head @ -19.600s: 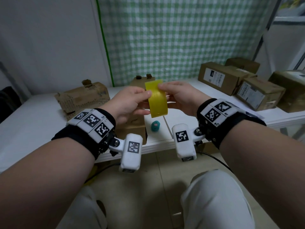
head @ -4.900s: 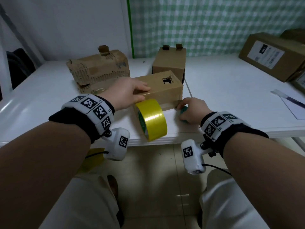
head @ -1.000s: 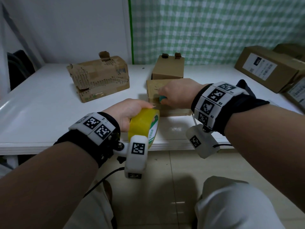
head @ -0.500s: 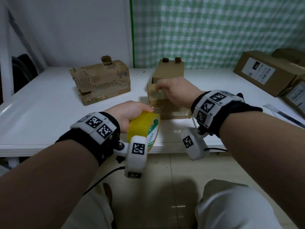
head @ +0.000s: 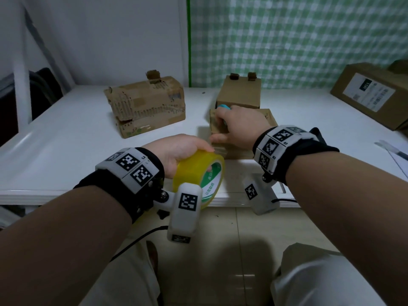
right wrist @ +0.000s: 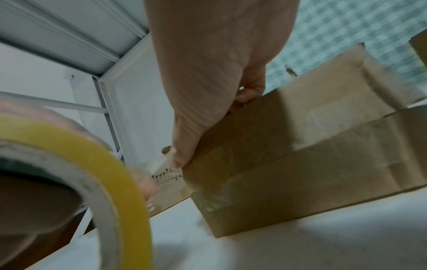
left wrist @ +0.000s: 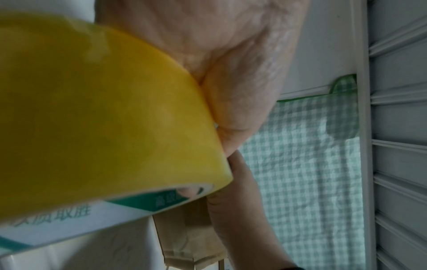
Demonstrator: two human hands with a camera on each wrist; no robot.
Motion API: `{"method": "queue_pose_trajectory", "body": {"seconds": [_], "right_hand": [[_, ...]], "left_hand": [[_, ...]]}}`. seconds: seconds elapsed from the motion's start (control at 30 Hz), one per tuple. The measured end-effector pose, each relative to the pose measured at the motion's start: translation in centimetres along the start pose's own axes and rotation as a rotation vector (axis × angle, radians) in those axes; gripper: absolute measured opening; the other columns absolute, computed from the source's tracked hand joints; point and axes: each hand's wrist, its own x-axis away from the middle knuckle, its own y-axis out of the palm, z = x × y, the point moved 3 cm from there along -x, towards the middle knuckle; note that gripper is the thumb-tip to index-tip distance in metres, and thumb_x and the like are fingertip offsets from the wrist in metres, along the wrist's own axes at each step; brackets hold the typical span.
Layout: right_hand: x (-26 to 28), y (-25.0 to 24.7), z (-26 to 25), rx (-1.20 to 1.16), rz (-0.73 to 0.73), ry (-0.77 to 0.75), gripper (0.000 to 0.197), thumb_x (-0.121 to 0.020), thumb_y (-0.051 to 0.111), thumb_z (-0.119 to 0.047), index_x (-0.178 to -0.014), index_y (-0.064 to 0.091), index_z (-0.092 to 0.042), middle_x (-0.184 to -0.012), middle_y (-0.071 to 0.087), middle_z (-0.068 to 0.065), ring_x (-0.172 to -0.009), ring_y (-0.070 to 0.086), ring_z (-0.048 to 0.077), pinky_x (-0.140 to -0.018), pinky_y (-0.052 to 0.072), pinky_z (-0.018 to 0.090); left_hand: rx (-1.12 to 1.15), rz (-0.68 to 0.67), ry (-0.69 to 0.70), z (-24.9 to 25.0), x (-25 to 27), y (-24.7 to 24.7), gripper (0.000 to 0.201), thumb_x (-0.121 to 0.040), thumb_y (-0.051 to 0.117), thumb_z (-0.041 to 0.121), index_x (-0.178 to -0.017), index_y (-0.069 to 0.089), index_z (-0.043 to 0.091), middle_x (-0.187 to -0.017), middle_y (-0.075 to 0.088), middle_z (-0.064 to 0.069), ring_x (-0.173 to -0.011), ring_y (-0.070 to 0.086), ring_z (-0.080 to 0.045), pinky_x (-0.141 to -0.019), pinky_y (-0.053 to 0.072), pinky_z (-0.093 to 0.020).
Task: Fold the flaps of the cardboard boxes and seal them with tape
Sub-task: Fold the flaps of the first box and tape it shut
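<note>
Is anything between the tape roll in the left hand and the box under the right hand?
Nothing visible. The tape roll, gripped by the left hand, sits just short of the box; only bare table lies between. The right hand rests on it.

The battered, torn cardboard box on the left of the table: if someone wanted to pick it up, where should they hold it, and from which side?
Probably best by its two short ends, coming down from above with a hand on each. The battered, torn cardboard box lies long and low on the white table, free on all sides. Its front face is ripped to bare corrugation and its top bulges, so pinching there would likely crush or tear it.
</note>
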Motion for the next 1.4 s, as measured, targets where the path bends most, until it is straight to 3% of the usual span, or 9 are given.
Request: {"method": "queue_pose_trajectory", "body": {"seconds": [0.07,0.2,0.33,0.53,0.77,0.97,1.1,1.23,1.4], "right_hand": [[-0.1,0.2,0.0,-0.014,0.007,0.023,0.044,-0.080,0.059,-0.061,-0.092,0.039,-0.024,-0.090,0.047,0.001,-0.078,0.051,0.022,-0.065,0.044,0.034],[0.1,0.2,0.5,-0.112,-0.024,0.012,0.053,-0.071,0.064,-0.065,-0.094,0.044,-0.021,-0.091,0.052,0.002,-0.082,0.053,0.021,-0.067,0.045,0.034],[0.7,-0.9,1.6,-0.114,-0.038,0.007,0.052,-0.071,0.070,-0.058,-0.105,0.053,-0.023,-0.096,0.054,-0.003,-0.085,0.050,0.018,-0.065,0.037,0.029],[1.3,-0.2,2.5,-0.084,-0.009,0.080,0.052,-0.071,0.072,-0.056,-0.104,0.049,-0.024,-0.092,0.049,-0.003,-0.082,0.048,0.019,-0.069,0.040,0.032],[1.1,0.1,1.6,0.013,-0.010,0.110,0.058,-0.067,0.077,-0.052,-0.103,0.044,-0.020,-0.094,0.051,0.005,-0.079,0.050,0.024,-0.068,0.044,0.034],[1.7,-0.9,2.0,-0.183,-0.046,0.136,0.059,-0.064,0.079,-0.052,-0.105,0.051,-0.020,-0.098,0.053,0.001,-0.089,0.052,0.022,-0.075,0.047,0.035],[2.5,-1.4,2.4,-0.193,0.092,0.163,0.048,-0.074,0.074,-0.046,-0.110,0.053,-0.021,-0.099,0.052,0.002,-0.090,0.050,0.021,-0.074,0.043,0.033],[3.1,-1.4,3.2,-0.118,0.080,0.181,0.052,-0.074,0.073,-0.047,-0.116,0.051,-0.024,-0.108,0.056,0.005,-0.099,0.050,0.025,-0.081,0.039,0.034],[3.7,-1.3,4.4,-0.128,0.041,0.254,0.060,-0.072,0.074,-0.049,-0.121,0.049,-0.027,-0.112,0.055,0.005,-0.109,0.044,0.026,-0.086,0.036,0.038]], "left_hand": [[0.007,0.030,0.003,-0.1,0.1,-0.5,0.017,-0.090,0.058,0.020,-0.097,0.063,0.005,-0.066,0.063,-0.011,-0.053,0.059,-0.021,-0.057,0.054,-0.030],[0.054,0.130,0.052,0.0,0.2,-1.8,0.024,-0.087,0.063,0.021,-0.104,0.062,0.005,-0.082,0.065,-0.017,-0.068,0.061,-0.029,-0.072,0.053,-0.039],[0.055,0.225,0.109,0.2,0.0,-2.3,0.021,-0.087,0.064,0.022,-0.101,0.062,0.007,-0.087,0.066,-0.017,-0.070,0.062,-0.030,-0.072,0.053,-0.040],[0.071,0.261,0.133,-0.1,-0.3,-2.1,0.024,-0.087,0.064,0.025,-0.104,0.063,0.009,-0.086,0.066,-0.016,-0.070,0.062,-0.029,-0.070,0.052,-0.037],[0.088,0.254,0.156,-0.3,-0.6,-2.1,0.029,-0.087,0.063,0.026,-0.111,0.061,0.009,-0.098,0.067,-0.019,-0.080,0.063,-0.033,-0.083,0.052,-0.046],[0.080,0.297,0.269,0.3,0.0,-2.5,0.015,-0.093,0.057,0.020,-0.107,0.059,0.014,-0.098,0.062,-0.013,-0.077,0.059,-0.025,-0.076,0.049,-0.034],[-0.159,0.456,0.426,1.4,0.0,-3.3,0.035,-0.093,0.055,0.018,-0.128,0.055,0.021,-0.124,0.054,-0.009,-0.099,0.052,-0.024,-0.083,0.042,-0.030],[-0.609,0.605,0.513,2.2,-0.3,-3.4,0.044,-0.090,0.057,0.018,-0.133,0.054,0.026,-0.142,0.047,-0.001,-0.126,0.045,-0.023,-0.099,0.036,-0.028],[-0.972,0.664,0.447,1.8,-1.7,-3.9,0.049,-0.089,0.051,0.009,-0.133,0.053,0.031,-0.144,0.046,-0.004,-0.128,0.044,-0.027,-0.102,0.037,-0.032]]}}
